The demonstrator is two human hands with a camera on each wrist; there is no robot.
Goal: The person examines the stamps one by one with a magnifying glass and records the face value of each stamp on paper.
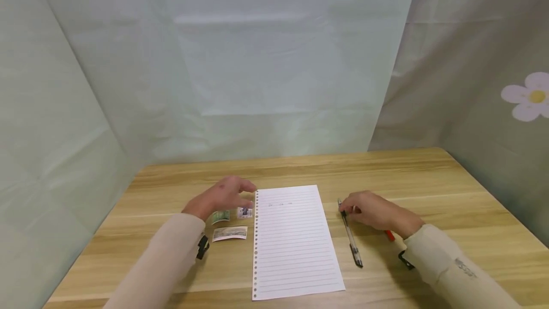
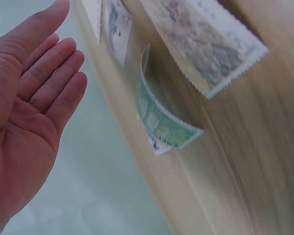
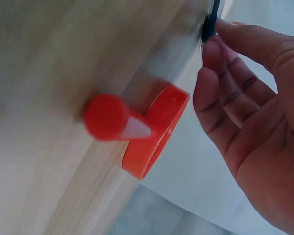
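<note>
Your left hand [image 1: 223, 197] hovers flat, fingers [image 2: 54, 68] straight, w/ stamps [image 1: 229, 232] just under them. Right-hand [image 1: 373, 211] fingertips pinch the pen [image 1: 349, 235] top; lift it next, probably.

Hardly anything here can be read.

On your lined sheet [image 1: 293, 240] there is a short handwritten line near the top, too small and faint to make out. Your right sleeve [image 1: 454, 271] carries a small grey print near the cuff, blurred past reading. The stamps [image 1: 230, 233] by your left hand show printed pictures, but from the head view and the left wrist view alike their lettering and any face values are too blurred to tell. The pen [image 1: 350, 238] and the red object [image 3: 137, 128] show no legible marking.
</note>
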